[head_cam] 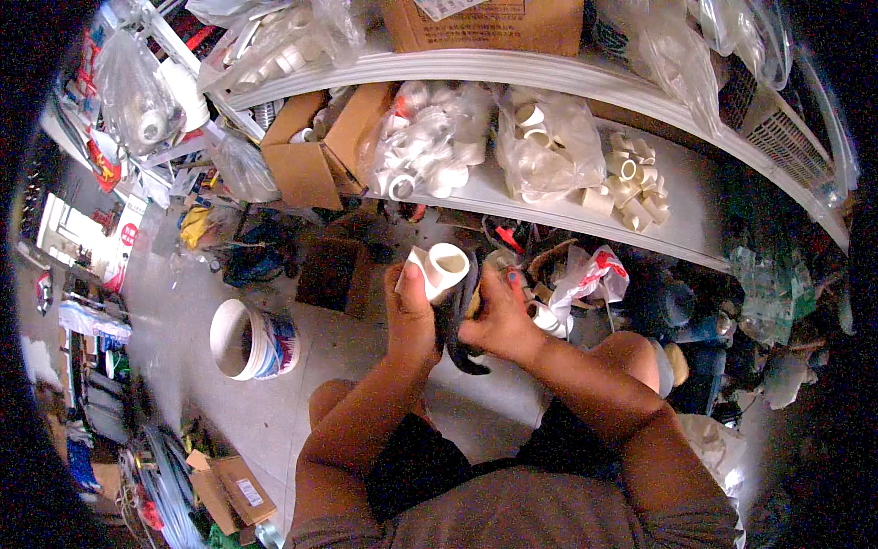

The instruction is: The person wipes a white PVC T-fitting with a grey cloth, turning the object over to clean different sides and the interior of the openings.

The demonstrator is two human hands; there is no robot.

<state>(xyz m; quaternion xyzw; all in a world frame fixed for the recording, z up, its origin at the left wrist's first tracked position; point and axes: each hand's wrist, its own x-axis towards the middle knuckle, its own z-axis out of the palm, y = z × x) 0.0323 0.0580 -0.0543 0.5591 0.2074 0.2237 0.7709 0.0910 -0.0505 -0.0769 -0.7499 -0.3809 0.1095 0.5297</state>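
My left hand (413, 312) grips a white plastic pipe fitting (447, 271), its round mouth tilted up towards me and my thumb on its side. Against the fitting's right side stands a long dark curved thing (458, 329), its lower end bent to the right; what it is I cannot tell. My right hand (504, 316) is closed around this dark thing, with a bit of yellow showing by the fingers. Both hands are above the floor, between my knees and in front of a low shelf (686, 199).
On the shelf lie white pipe fittings (634, 182), bagged fittings (549, 144) and an open cardboard box (298, 161). A white bucket (230, 340) stands on the floor at left. Clutter with a red-and-white plastic bag (593, 278) lies right of my hands. Cardboard (233, 491) lies lower left.
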